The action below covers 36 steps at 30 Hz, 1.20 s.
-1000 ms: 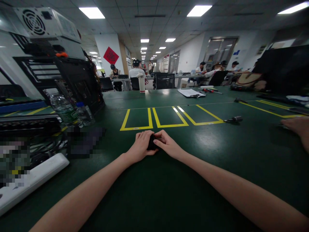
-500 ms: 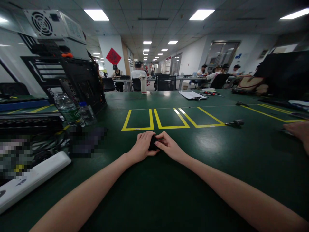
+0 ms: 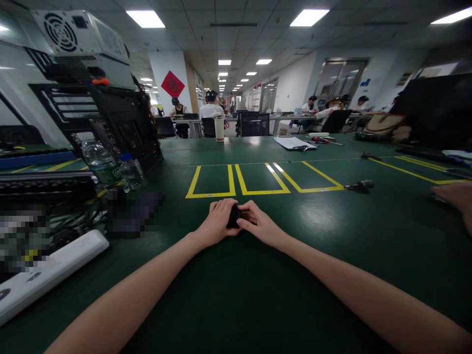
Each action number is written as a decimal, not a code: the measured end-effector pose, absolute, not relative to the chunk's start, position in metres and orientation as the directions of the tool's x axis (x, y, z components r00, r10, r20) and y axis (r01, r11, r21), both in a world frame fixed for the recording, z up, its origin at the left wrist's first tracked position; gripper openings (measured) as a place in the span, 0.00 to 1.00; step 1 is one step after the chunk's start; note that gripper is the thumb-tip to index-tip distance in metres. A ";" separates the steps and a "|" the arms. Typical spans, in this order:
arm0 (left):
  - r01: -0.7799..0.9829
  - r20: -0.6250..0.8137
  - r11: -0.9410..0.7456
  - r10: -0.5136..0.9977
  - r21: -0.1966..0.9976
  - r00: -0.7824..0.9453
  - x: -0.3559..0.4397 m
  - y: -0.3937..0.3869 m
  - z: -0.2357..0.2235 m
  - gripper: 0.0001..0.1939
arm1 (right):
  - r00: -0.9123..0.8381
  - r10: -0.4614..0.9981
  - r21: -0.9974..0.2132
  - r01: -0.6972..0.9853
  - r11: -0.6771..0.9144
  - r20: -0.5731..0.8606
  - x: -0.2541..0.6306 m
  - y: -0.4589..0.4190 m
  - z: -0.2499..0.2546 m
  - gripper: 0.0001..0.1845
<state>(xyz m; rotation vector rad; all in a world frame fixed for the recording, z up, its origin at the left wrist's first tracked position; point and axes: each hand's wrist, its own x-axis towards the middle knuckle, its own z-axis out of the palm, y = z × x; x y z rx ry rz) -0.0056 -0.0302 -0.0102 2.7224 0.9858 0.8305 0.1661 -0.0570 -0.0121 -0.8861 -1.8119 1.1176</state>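
Both my hands rest together on the green table mat (image 3: 236, 295), just in front of three yellow taped boxes (image 3: 254, 179). My left hand (image 3: 217, 222) and my right hand (image 3: 258, 225) are curled around a small black object (image 3: 233, 216) held between them. Most of that object is hidden by my fingers, so I cannot make out what it is. My forearms stretch back toward me along the mat.
An open black computer case (image 3: 121, 123) with a power supply (image 3: 79, 37) on top stands at left, two water bottles (image 3: 106, 167) beside it. A white bar (image 3: 47, 275) lies lower left. A screwdriver (image 3: 359, 185) lies right; another person's hand (image 3: 459, 196) at the right edge.
My hands stay closed round the black object with only slight finger shifts. The view has wobbled a little. The other person's hand at right has drawn back slightly.
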 end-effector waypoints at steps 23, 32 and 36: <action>0.559 0.450 -0.775 0.629 0.296 0.633 -0.004 -0.028 -0.012 0.29 | -0.369 0.899 -0.939 0.149 0.310 0.238 0.165 -0.050 -0.016 0.14; 0.555 0.440 -0.781 0.621 0.286 0.648 -0.006 -0.030 -0.009 0.28 | -0.415 0.874 -0.941 0.103 0.323 0.255 0.165 -0.055 -0.012 0.13; 0.554 0.442 -0.783 0.618 0.282 0.650 -0.006 -0.030 -0.010 0.29 | -0.389 0.887 -0.950 0.077 0.302 0.250 0.163 -0.054 -0.014 0.10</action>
